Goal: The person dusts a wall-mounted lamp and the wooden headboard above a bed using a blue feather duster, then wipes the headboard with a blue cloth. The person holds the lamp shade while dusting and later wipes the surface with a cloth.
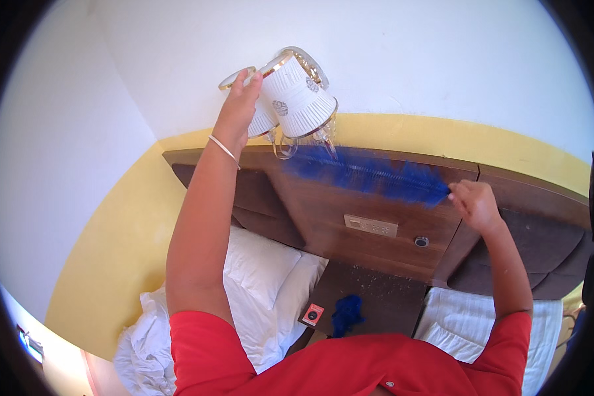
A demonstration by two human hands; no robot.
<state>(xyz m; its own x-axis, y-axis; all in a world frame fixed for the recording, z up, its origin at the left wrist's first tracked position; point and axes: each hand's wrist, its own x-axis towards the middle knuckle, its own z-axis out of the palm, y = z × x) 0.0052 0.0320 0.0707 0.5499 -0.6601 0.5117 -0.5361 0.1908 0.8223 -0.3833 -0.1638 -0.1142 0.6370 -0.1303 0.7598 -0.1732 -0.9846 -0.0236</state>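
My left hand (238,106) is raised at a two-shade wall lamp (299,96), its thumb and fingers at the rim of the pleated white shades. Whether the fingers grip the rim or only rest against it is not clear. The shades have gold trim and silvery ornaments. My right hand (475,204) is closed around the end of a blue fluffy duster (371,173). The duster reaches leftward across the upper part of the brown wooden headboard (326,203), its far end just below the lamp's glass arms. Its fibres look slightly blurred.
A socket panel (371,225) and a round fitting (421,241) are set in the headboard. Below, a dark bedside top (376,287) bears light debris, a blue cloth-like bundle (347,314) and a red card (313,315). White pillows (262,262) lie left, white bedding (455,317) right.
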